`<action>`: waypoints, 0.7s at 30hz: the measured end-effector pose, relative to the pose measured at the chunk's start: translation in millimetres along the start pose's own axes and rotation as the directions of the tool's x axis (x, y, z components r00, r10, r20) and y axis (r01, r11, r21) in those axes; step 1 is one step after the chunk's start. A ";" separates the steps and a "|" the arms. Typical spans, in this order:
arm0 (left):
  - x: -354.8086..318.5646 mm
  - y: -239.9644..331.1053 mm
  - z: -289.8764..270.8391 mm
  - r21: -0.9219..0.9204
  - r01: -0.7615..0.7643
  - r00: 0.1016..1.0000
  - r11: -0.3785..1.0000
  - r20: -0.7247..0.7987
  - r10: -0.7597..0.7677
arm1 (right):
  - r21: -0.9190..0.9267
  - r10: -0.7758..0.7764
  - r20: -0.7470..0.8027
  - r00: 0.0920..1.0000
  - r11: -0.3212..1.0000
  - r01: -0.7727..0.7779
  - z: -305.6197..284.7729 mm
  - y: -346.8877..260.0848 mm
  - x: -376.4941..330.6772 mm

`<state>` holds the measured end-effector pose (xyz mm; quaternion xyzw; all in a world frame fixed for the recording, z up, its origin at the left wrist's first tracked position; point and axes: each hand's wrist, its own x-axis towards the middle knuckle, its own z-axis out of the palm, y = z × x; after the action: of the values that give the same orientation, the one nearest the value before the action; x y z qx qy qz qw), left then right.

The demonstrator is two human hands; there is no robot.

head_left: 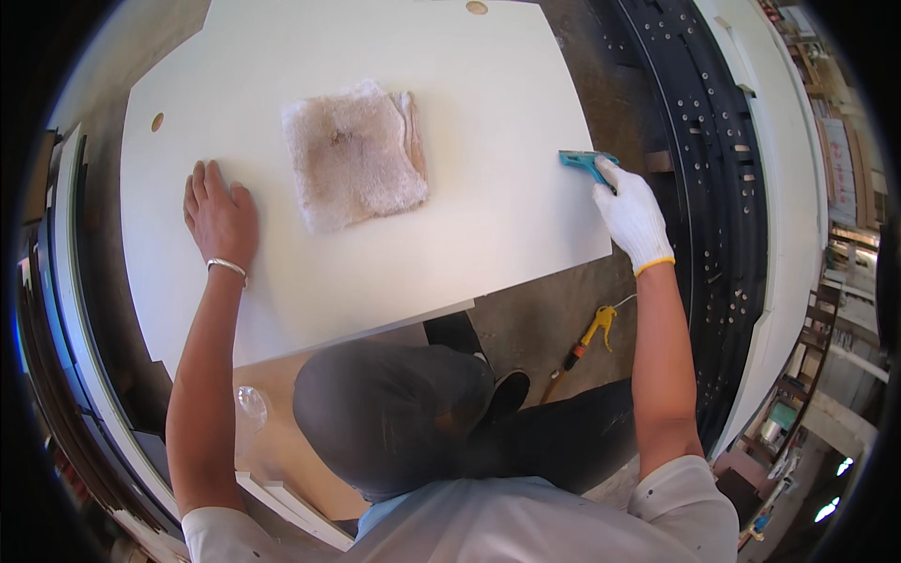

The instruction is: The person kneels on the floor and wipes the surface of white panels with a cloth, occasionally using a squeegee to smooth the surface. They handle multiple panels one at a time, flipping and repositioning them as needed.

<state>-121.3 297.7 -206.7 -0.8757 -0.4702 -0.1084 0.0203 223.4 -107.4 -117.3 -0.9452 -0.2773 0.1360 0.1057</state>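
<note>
Before me lies a large white panel [488, 206] with round brown spots near its far corners. Bare, with a bangle at the wrist, my left hand [221, 214] rests flat on the panel's left part, fingers stretched out. My right hand [633, 211], in a white knit glove with a yellow cuff, grips a teal scraper [587, 161] at the panel's right edge. The scraper's head lies over the edge; part of its handle is hidden by the glove. Between my hands, toward the far side, sits a folded beige fluffy cloth [352, 159], touched by neither.
A yellow air blow gun [598, 326] with a hose lies on the floor by my leg. Black perforated metal rails [699, 141] run along the right. Cluttered shelves [798, 375] stand beyond them. Under my left forearm is a clear plastic item [251, 405] on a tan board [282, 450].
</note>
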 end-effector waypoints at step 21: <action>-5.2 7.3 -11.9 -0.061 0.021 1.000 0.998 0.025 -0.019 | -0.172 -0.050 0.184 0.982 0.982 0.083 -22.5 -29.6 91.8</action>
<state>-120.1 287.7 -195.6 -0.8724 -0.4755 -0.1124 -0.0134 290.1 -35.1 -106.2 -0.9251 -0.3282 0.1911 -0.0003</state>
